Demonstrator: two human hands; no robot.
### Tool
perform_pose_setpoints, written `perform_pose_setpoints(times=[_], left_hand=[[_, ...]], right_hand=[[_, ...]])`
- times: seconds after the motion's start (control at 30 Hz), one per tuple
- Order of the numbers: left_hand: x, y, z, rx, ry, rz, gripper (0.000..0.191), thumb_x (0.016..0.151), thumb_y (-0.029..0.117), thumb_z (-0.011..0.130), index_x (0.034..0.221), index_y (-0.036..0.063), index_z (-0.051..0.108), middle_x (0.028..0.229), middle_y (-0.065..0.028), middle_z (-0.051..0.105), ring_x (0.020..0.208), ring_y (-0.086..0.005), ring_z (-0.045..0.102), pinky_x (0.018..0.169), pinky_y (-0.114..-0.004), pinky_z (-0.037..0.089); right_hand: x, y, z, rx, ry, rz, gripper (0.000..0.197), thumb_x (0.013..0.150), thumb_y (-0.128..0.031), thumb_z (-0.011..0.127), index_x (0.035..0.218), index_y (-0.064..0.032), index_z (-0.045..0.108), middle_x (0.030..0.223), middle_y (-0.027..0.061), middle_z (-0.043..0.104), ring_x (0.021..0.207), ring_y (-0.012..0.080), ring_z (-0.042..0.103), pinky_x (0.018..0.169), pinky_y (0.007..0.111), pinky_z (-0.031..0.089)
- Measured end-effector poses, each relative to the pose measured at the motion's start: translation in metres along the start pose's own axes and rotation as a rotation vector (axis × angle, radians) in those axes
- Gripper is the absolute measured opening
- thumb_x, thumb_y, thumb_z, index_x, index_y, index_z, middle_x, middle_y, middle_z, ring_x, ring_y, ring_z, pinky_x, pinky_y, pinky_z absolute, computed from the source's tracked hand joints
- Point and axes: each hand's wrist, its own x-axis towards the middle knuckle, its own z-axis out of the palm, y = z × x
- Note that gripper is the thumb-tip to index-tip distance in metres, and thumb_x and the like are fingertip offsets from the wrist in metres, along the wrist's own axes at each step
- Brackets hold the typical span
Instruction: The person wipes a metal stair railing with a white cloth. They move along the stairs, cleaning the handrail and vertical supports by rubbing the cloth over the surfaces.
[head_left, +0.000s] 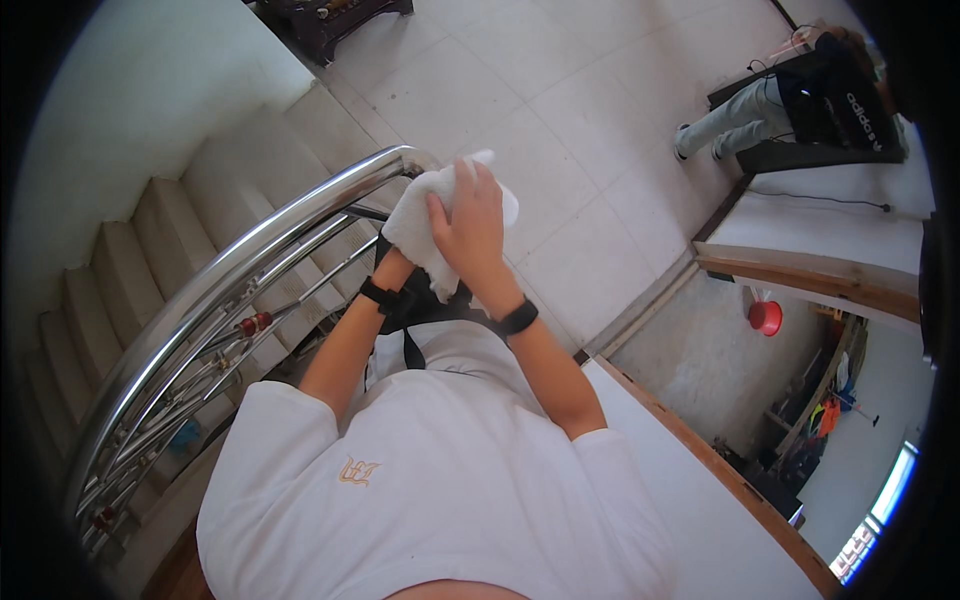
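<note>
Beside the upper end of the stainless-steel stair handrail (255, 247), a white fuzzy cloth (420, 210) is bunched between my hands. My right hand (474, 225) lies over the cloth and grips it, its thumb pressed on top and its fingers reaching over the far side. Only the wrist end of my left hand (395, 268) shows; the cloth hides its fingers. A smooth white edge (511, 206) sticks out past my right fingers, and I cannot tell what it belongs to. Each wrist wears a black band.
Concrete stairs (176, 225) run down to the left behind the railing. Pale floor tiles (555, 142) spread ahead. A person (817, 112) stands at the far right by a dark piece of furniture. Right of me, a wood-framed doorway (720, 480) shows a red basin (765, 319). Dark wooden furniture (337, 30) stands ahead.
</note>
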Motion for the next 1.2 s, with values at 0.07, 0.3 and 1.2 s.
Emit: perform_pose_setpoints(times=[0.07, 0.3, 1.2], left_hand=[[-0.003, -0.018, 0.000, -0.840, 0.136, -0.351, 0.050, 0.102, 0.022, 0.051, 0.147, 0.0044, 0.038, 0.135, -0.0116, 0.056, 0.123, -0.0195, 0.055, 0.103, -0.031, 0.045], [0.003, 0.067, -0.014, -0.184, 0.149, -0.342, 0.053, 0.092, 0.023, 0.063, 0.136, -0.0003, 0.048, 0.128, -0.0192, 0.060, 0.121, -0.0299, 0.058, 0.101, -0.037, 0.046], [-0.211, 0.234, -0.047, 0.700, -0.563, -0.885, 0.018, 0.092, 0.019, 0.061, 0.091, 0.0043, 0.071, 0.080, -0.0185, 0.066, 0.080, -0.0399, 0.064, 0.067, -0.048, 0.051]], right_hand=[[0.019, -0.001, -0.001, -0.089, -0.039, -0.113, 0.046, 0.089, -0.021, 0.064, 0.129, 0.0009, 0.055, 0.130, 0.0241, 0.055, 0.117, 0.0442, 0.053, 0.099, 0.047, 0.044], [0.056, 0.021, -0.006, 0.040, -0.381, 0.136, 0.032, 0.091, -0.030, 0.057, 0.100, -0.0038, 0.073, 0.096, 0.0173, 0.071, 0.090, 0.0371, 0.067, 0.081, 0.043, 0.052], [0.044, 0.000, -0.007, -0.150, -0.203, 0.014, 0.024, 0.095, -0.028, 0.057, 0.092, -0.0082, 0.070, 0.091, 0.0133, 0.067, 0.081, 0.0336, 0.063, 0.070, 0.045, 0.050]])
